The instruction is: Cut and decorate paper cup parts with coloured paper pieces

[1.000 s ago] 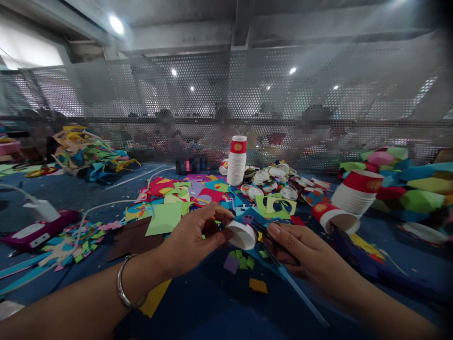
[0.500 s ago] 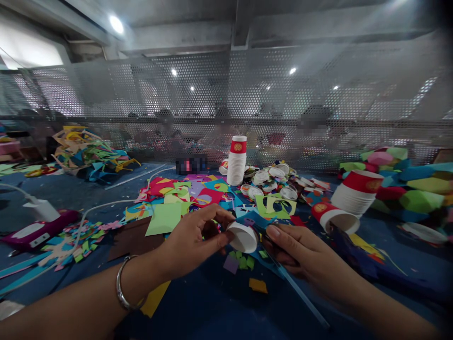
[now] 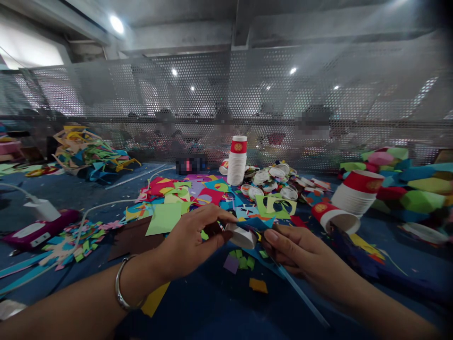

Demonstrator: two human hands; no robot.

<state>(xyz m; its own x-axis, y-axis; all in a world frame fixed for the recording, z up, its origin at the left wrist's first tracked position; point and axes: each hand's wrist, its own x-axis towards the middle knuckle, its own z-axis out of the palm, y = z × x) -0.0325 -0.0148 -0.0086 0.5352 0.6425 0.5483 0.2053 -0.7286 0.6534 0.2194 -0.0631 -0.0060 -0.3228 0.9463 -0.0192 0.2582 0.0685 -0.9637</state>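
My left hand (image 3: 198, 236) pinches a short white cut-off paper cup base (image 3: 243, 237) between thumb and fingers, tilted above the table. Blue paper (image 3: 260, 222) lies against its far side and reaches toward my right hand. My right hand (image 3: 297, 248) is closed beside it, the thumb pressed down on something dark and narrow that I cannot make out. Beneath that hand a translucent stick (image 3: 304, 296) slants toward the table's front. Small green paper squares (image 3: 242, 259), a purple piece (image 3: 231, 264) and an orange scrap (image 3: 258, 285) lie below the cup base.
A tall stack of paper cups (image 3: 237, 163) stands at the back, beside a heap of cup bases (image 3: 271, 177). More cups (image 3: 357, 196) and a dark blue tool (image 3: 375, 269) lie right. Coloured scraps (image 3: 191, 189), a purple device (image 3: 38, 231) and a white cable (image 3: 85, 215) lie left.
The cup base has tipped so that less of its white face shows, and it has shifted slightly left. The blue paper has turned a little; both hands stay almost in place.
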